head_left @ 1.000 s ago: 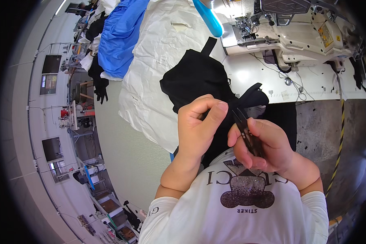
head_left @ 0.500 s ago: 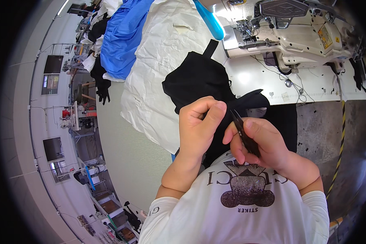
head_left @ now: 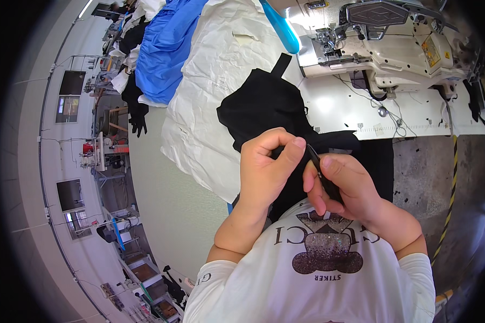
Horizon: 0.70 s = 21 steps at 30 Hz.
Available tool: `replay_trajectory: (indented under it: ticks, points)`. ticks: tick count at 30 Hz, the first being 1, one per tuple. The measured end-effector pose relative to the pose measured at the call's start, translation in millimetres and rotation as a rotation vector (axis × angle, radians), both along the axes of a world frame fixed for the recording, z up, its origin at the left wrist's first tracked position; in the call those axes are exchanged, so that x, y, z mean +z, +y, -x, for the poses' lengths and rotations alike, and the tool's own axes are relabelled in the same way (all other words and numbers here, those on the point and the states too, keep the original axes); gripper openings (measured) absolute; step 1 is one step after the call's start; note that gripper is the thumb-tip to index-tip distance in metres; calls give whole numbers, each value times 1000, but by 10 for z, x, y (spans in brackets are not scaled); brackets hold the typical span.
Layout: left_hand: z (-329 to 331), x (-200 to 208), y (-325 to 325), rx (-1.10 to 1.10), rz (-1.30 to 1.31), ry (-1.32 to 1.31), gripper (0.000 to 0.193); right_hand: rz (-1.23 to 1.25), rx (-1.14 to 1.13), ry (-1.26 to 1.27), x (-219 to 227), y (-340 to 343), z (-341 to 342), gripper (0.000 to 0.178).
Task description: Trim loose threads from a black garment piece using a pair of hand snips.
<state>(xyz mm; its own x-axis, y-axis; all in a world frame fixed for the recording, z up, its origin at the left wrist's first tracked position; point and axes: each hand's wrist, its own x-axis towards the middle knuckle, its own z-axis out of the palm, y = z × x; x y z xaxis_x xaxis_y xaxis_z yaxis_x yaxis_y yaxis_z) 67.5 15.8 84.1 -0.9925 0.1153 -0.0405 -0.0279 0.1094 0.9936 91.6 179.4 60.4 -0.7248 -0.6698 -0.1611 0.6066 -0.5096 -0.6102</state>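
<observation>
The black garment (head_left: 269, 110) — soft, limp, likely light — spills from the sewing table toward six o'clock, where the left hand (head_left: 267, 169) pinches its edge and the right hand (head_left: 342, 185) grips small dark snips (head_left: 319, 171) — best held by the seam.

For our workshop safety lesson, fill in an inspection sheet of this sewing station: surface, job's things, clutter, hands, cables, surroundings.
Surface: white sewing table, specked with dark scraps.
Job's things: black garment draped over the table edge toward the person; slim dark tool, probably thread snips.
Clutter: white sheeting and blue fabric piled at left.
Hands: left hand pinches the black garment; right hand grips the dark tool.
Cables: thin wires trail across the table under the sewing machine.
Surroundings: concrete floor with striped yellow-black line; other workstations far left.
</observation>
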Motion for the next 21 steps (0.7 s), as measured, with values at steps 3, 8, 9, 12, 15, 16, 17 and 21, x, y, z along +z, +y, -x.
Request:
replay_trajectory:
  ticks: [3,8,9,12,15,16,17,21]
  points:
    - [-7,-28,-3,0,20,15,23,43,-55,12,-5,21,-1,42]
    - [0,-39,-7,33,-50,-4,25,107,-73,-10,-2,52,-20,44]
    - [-1,-26,3,34,-50,-5,25,127,-36,-13,-26,38,-34,45]
    - [-4,8,26,60,-57,-36,26,152,9,-14,-42,26,-50,45]
    - [-8,3,24,41,-77,-21,26,134,22,-34,-37,23,-39,45]
    - [-9,6,29,44,-78,-15,25,135,22,-35,-35,23,-35,45]
    - [-10,7,31,47,-80,-8,25,125,24,-36,-31,24,-32,45]
    - [-13,3,29,50,-77,-7,25,115,25,-29,-34,16,-38,45]
